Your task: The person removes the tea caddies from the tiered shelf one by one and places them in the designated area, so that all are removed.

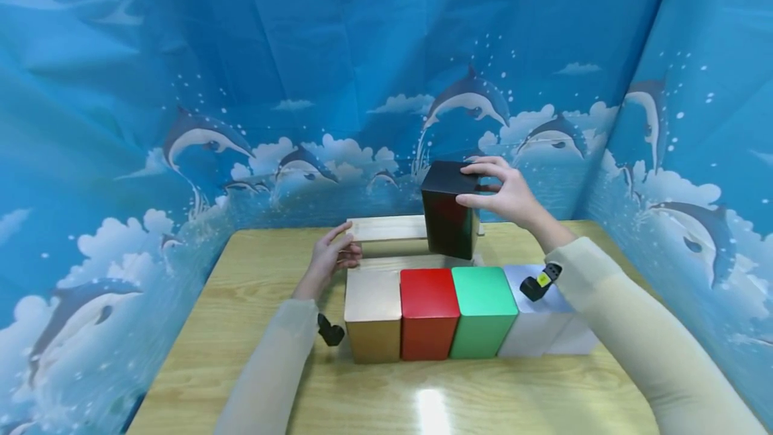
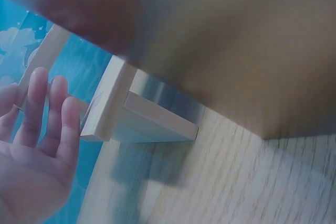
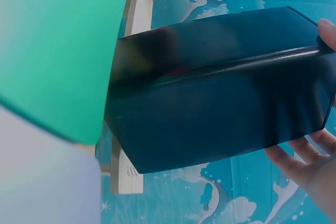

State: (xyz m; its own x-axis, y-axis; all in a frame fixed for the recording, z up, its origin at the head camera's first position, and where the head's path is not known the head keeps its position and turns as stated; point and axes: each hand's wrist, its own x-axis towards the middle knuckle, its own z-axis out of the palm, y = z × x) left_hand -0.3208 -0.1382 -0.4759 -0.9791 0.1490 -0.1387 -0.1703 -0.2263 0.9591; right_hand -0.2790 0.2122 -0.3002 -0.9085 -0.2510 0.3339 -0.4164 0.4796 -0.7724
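Observation:
My right hand grips the upper end of a black box. The box stands tilted over a light wooden rack, its lower end at the rack's boards; whether it touches them I cannot tell. In the right wrist view, the fingertips press one side of the black box. My left hand pinches the left end of the rack's upper board between thumb and fingers. The left wrist view shows that hand beside the rack's end frame.
In front of the rack stands a row of boxes: gold, red, green and two white ones. They sit close together on a wood-grain table. A blue dolphin-print curtain hangs behind and at the sides.

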